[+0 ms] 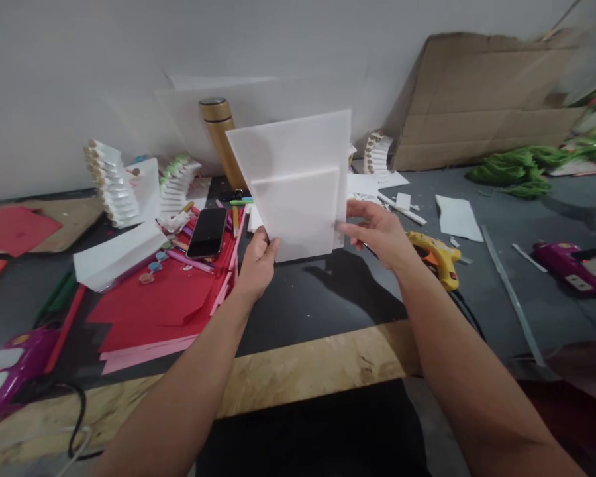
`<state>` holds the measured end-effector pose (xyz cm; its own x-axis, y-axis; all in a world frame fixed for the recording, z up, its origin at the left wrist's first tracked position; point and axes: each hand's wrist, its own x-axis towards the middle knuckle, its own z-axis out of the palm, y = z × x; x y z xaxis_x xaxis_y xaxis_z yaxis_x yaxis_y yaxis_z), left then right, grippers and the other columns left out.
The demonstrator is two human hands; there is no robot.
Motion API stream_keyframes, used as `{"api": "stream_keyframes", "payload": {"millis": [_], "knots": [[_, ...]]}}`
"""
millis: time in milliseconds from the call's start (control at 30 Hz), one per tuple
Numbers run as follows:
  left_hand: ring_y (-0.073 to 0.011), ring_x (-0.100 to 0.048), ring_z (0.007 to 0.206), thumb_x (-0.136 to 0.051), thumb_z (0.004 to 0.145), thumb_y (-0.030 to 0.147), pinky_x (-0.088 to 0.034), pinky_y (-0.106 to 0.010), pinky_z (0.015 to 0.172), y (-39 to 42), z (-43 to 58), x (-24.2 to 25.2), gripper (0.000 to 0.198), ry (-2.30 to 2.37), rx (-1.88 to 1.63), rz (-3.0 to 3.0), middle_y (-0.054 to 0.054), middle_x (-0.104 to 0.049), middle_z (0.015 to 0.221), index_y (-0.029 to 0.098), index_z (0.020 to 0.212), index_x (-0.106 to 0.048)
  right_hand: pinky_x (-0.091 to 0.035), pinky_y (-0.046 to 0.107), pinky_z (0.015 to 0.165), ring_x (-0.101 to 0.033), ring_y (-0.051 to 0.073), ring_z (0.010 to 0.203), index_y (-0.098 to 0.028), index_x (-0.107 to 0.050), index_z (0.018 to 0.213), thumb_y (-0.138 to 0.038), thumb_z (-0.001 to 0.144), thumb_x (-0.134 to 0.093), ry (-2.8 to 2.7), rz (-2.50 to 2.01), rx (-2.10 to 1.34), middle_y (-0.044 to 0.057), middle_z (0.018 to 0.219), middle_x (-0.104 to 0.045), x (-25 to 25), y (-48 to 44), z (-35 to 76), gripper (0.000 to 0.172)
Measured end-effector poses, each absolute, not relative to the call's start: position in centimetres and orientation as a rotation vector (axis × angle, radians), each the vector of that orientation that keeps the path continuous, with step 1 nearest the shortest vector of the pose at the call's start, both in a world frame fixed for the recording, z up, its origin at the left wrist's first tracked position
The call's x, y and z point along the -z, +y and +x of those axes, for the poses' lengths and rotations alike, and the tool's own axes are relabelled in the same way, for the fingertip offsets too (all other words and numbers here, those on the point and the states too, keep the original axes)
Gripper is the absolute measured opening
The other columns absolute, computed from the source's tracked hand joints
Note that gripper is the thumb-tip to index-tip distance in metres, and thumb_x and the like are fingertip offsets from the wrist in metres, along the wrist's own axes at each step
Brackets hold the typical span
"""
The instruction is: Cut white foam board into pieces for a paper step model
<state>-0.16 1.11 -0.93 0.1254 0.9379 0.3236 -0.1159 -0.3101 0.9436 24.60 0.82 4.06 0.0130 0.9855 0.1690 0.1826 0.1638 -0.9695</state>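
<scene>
Two white sheets stand nearly upright above the dark tabletop: a larger sheet (298, 142) behind and a smaller sheet (298, 218) in front of it. My left hand (258, 262) grips their lower left corner, with the thumb on the front face. At the right edge, my right hand (380, 232) pinches the sheets between thumb and fingers. A thin dark tip shows under the right fingers, too small to name. To the right of that hand lies a yellow glue gun (440, 258). A phone (207, 232) rests on red paper left of my left hand.
Behind the sheets stands a gold bottle (223, 136). Red paper sheets (153, 298) and a purple glue gun (24, 364) lie at left. Right are a metal strip (511, 291), another purple glue gun (573, 265), green fibre (521, 169) and leaning cardboard (487, 106).
</scene>
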Motion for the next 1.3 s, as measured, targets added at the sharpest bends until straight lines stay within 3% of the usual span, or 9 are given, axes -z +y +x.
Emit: {"api": "stream_keyframes", "payload": {"millis": [133, 200, 400, 633, 767, 1000, 1100, 1200, 1300], "knots": [[-0.0263, -0.055, 0.124, -0.057, 0.091, 0.035, -0.035, -0.046, 0.112, 0.8, -0.2, 1.2, 0.035, 0.947, -1.322, 1.558, -0.012, -0.062, 0.130, 0.017, 0.121, -0.058, -0.050, 0.028, 0.049, -0.055, 0.011, 0.049, -0.017, -0.068, 0.080, -0.045, 0.063, -0.083, -1.539, -1.249, -1.089, 0.000, 0.063, -0.065, -3.5, 0.8, 24.2, 0.037], [-0.0253, -0.055, 0.123, -0.057, 0.091, 0.033, -0.035, -0.045, 0.112, 0.7, 0.1, 1.5, 0.034, 0.915, -1.335, 1.498, -0.011, -0.061, 0.130, 0.018, 0.122, -0.057, -0.051, 0.029, 0.051, -0.057, 0.013, 0.048, -0.017, -0.067, 0.074, -0.046, 0.064, -0.083, -1.566, -1.288, -1.092, -0.001, 0.055, -0.062, -3.1, 0.8, 24.2, 0.035], [-0.0239, -0.057, 0.121, -0.063, 0.084, 0.030, -0.038, -0.045, 0.110, 0.5, 0.9, 1.7, 0.033, 0.812, -1.365, 1.285, -0.008, -0.066, 0.124, 0.021, 0.116, -0.058, -0.050, 0.030, 0.061, -0.064, 0.016, 0.058, -0.018, -0.070, 0.071, -0.044, 0.073, -0.076, -1.795, -1.336, -0.931, 0.002, 0.061, -0.069, -2.4, 1.3, 25.1, 0.026], [-0.0237, -0.062, 0.115, -0.067, 0.078, 0.027, -0.041, -0.046, 0.108, 0.2, 1.3, 0.9, 0.027, 0.719, -1.358, 1.170, -0.006, -0.071, 0.114, 0.021, 0.104, -0.061, -0.047, 0.028, 0.062, -0.065, 0.016, 0.060, -0.018, -0.070, 0.073, -0.040, 0.077, -0.072, -1.893, -1.376, -0.891, 0.001, 0.060, -0.070, -2.5, 1.2, 25.1, 0.022], [-0.0237, -0.062, 0.117, -0.067, 0.080, 0.030, -0.043, -0.046, 0.107, 0.2, 1.3, 0.8, 0.033, 0.737, -1.354, 1.170, -0.007, -0.070, 0.118, 0.021, 0.111, -0.059, -0.048, 0.028, 0.057, -0.065, 0.015, 0.053, -0.018, -0.068, 0.075, -0.037, 0.074, -0.074, -1.844, -1.357, -0.963, 0.000, 0.065, -0.070, -2.7, 1.0, 24.9, 0.020], [-0.0278, -0.063, 0.117, -0.064, 0.087, 0.046, -0.050, -0.046, 0.100, 0.4, 0.1, 0.1, 0.047, 0.766, -1.290, 1.260, -0.010, -0.071, 0.117, 0.022, 0.128, -0.059, -0.044, 0.025, 0.045, -0.052, 0.010, 0.045, -0.019, -0.064, 0.069, -0.041, 0.066, -0.082, -1.616, -1.337, -1.364, -0.002, 0.056, -0.061, -3.9, 0.5, 25.4, 0.028], [-0.0281, -0.071, 0.097, -0.063, 0.088, 0.053, -0.056, -0.046, 0.088, 0.0, 0.1, -0.3, 0.061, 0.864, -1.322, 1.278, -0.008, -0.073, 0.102, 0.025, 0.141, -0.050, -0.040, 0.024, 0.042, -0.039, 0.007, 0.041, -0.020, -0.065, 0.067, -0.041, 0.062, -0.084, -1.546, -1.304, -1.539, -0.007, 0.048, -0.050, -4.2, 0.2, 25.4, 0.029], [-0.0259, -0.072, 0.072, -0.060, 0.089, 0.056, -0.059, -0.040, 0.065, -0.7, 0.5, -0.8, 0.070, 0.914, -1.286, 1.274, -0.005, -0.071, 0.085, 0.029, 0.149, -0.038, -0.034, 0.023, 0.038, -0.028, 0.006, 0.040, -0.020, -0.065, 0.067, -0.042, 0.061, -0.085, -1.501, -1.276, -1.683, -0.010, 0.043, -0.039, -4.3, 0.0, 24.9, 0.030], [-0.0219, -0.069, 0.055, -0.059, 0.090, 0.054, -0.053, -0.033, 0.049, -1.1, 0.9, -1.1, 0.065, 0.928, -1.251, 1.229, -0.004, -0.069, 0.075, 0.027, 0.147, -0.041, -0.030, 0.023, 0.036, -0.023, 0.006, 0.040, -0.022, -0.063, 0.066, -0.045, 0.060, -0.084, -1.479, -1.300, -1.762, -0.011, 0.041, -0.035, -4.4, -0.1, 24.5, 0.032]]}}
